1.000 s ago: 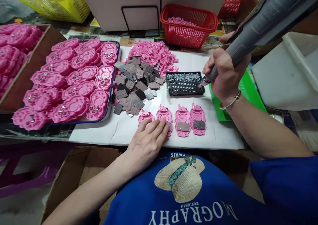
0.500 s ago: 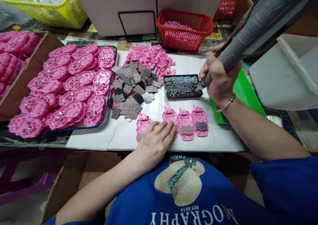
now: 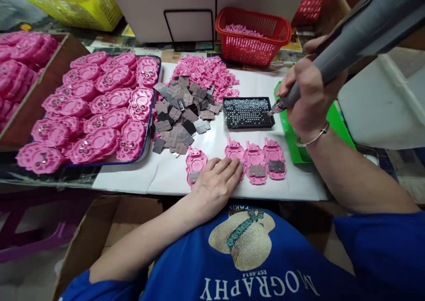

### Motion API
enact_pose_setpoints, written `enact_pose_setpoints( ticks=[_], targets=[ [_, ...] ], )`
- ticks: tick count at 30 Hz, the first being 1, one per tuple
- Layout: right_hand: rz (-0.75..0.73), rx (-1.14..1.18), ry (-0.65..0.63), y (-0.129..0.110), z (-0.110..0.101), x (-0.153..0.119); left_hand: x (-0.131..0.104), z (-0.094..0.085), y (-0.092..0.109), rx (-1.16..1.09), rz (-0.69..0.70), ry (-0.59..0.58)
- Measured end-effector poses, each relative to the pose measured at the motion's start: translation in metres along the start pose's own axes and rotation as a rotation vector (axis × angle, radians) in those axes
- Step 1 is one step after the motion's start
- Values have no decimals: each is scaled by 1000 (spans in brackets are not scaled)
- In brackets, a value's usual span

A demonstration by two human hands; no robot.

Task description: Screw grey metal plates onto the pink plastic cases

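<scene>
Head view: at the left edge of the frame, a cardboard box (image 3: 33,104) holds stacked pink shells, and a yellow basket (image 3: 99,9) stands beyond it in the upper left. Next, in the left half, a blue-rimmed tray (image 3: 148,135) carries piles of pink shells, many with shiny metal bits on them. Left of centre, a heap of grey plates (image 3: 181,110) lies on the white-covered counter (image 3: 172,175), up against a heap of small pink parts (image 3: 206,73) just behind. Below centre, the first pink shell (image 3: 196,160) of a row of four lies with a grey plate at its lower end, partly under the left hand (image 3: 217,181). That hand's fingers are stretched out side by side, resting over the lower part of the second pink shell (image 3: 234,149); the thumb is hidden. Close beside it are the third pink shell (image 3: 255,159) and the fourth pink shell (image 3: 274,152), each bearing a grey plate. Above them sits a black screw tray (image 3: 245,125), with a red basket (image 3: 247,48) farther back. Right of centre, the right hand (image 3: 308,97) has its fingers wrapped round a grey power screwdriver (image 3: 345,48), whose tip is at the screw tray's right end; contact is unclear. A green tray (image 3: 341,128) lies beneath that hand.
</scene>
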State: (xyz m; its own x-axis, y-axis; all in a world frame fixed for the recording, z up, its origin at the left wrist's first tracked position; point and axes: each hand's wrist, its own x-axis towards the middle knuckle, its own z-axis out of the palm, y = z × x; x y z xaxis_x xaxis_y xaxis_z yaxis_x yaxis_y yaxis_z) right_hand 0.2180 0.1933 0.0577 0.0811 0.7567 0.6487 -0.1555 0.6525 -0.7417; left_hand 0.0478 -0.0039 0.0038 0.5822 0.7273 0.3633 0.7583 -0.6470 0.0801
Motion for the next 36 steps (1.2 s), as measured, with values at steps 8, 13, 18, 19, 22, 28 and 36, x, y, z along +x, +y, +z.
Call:
enact_pose_setpoints(
  ticks=[8, 13, 18, 19, 22, 28, 36],
  targets=[
    [77, 250, -179, -49, 37, -37, 1, -1, 2, 46, 4, -33],
    [187, 168, -267, -47, 46, -59, 3, -3, 2, 53, -4, -47],
    [203, 157, -271, -43, 46, -63, 2, -4, 2, 39, 1, -52],
    [199, 168, -267, -43, 47, -63, 2, -4, 2, 40, 2, -53],
    [204, 190, -256, -42, 50, -63, 2, -4, 1, 49, 1, -62],
    [219, 214, -296, -43, 51, -65, 1, -3, 1, 52, 1, -66],
    [135, 203, -335, -24, 50, -73, 1, -2, 2, 68, 18, -73]
  ],
)
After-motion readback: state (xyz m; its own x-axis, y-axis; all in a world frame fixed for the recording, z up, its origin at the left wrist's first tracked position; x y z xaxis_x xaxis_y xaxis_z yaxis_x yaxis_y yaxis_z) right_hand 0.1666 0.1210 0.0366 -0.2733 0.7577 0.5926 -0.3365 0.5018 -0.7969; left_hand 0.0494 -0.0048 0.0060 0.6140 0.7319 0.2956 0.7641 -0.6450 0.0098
